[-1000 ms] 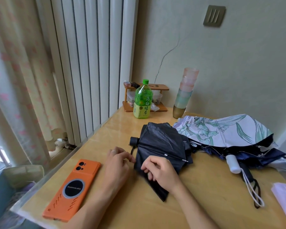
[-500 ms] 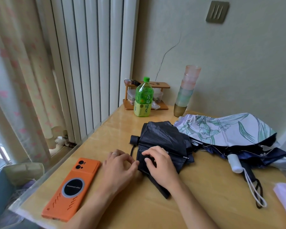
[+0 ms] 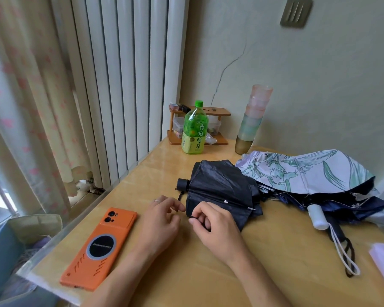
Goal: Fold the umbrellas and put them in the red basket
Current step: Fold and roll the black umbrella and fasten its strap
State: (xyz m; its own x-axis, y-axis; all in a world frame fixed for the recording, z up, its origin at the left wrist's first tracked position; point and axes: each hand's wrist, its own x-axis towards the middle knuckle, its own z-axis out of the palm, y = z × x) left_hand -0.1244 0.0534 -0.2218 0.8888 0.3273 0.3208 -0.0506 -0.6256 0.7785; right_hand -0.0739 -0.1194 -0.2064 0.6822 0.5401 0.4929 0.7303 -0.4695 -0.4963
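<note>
Fingers (image 3: 203, 207) of the right hand (image 3: 217, 229) are pinching the black umbrella (image 3: 220, 185) by a pleat, the left hand (image 3: 162, 220) curling alongside, hold unclear; pleats are likely needing flattening before rolling.

Left hand (image 3: 162, 220) wears a thin silver ring (image 3: 156, 200) on one finger; both forearms (image 3: 264, 278) are bare.

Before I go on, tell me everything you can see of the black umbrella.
The black folding umbrella lies flat on the yellow wooden table, collapsed but loose, its matte, crinkled fabric not yet rolled. A short black cylindrical end points left, with a thin strap hanging by it; a metal-tipped rib runs across the top. The right hand pinches its near left edge; the left hand reaches that edge with curled fingertips, grip unclear. Its far right side meets the white floral umbrella.
</note>
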